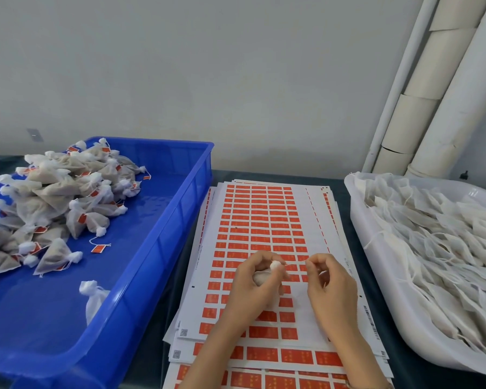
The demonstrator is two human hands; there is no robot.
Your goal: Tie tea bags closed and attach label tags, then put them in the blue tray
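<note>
One tea bag sits gripped in the left hand, its string pinched by the right hand, likely tightening the tie; label sheets lie beneath, tags in reach.

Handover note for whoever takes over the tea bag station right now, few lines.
Left hand grips one tea bag over the label sheets; right hand pinches its string.
Done: pile of tagged bags in the blue tray.
To do: finish this bag, tray it, then the untied bags in the white tray.
</note>
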